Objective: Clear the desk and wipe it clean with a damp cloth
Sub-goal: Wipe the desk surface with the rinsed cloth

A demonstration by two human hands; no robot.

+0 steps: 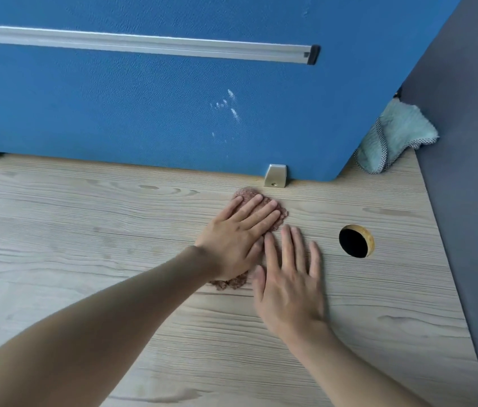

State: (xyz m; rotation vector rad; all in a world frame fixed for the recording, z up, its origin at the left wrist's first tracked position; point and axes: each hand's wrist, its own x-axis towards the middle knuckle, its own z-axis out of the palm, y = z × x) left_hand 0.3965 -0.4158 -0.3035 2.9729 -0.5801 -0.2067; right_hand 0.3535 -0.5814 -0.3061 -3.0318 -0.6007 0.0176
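- Right now the left hand lies flat on a brown cloth, palm down, with its fingers straight and close together, pressing on the cloth rather than clutching it.
- Most of the cloth is hidden under that hand. 2 parts show: a fuzzy patch past the fingertips and a smaller bit by the wrist.
- The cloth sits on the wood-grain desk, toward the back edge, just in front of a small metal bracket.
- The right hand rests palm down on the bare desk just beside the left one, fingers straight and spread, holding nothing. Its thumb and index finger are right at the cloth's edge, but I cannot tell whether they touch it.
- A round cable hole opens in the desk to the right of both hands, apart from them.
- A blue partition stands along the back of the desk, held by the bracket, with a silver rail across it and some whitish smudges lower down.
- A pale teal cloth is bunched in the far right corner, between the blue partition and a grey panel, well apart from the hands.
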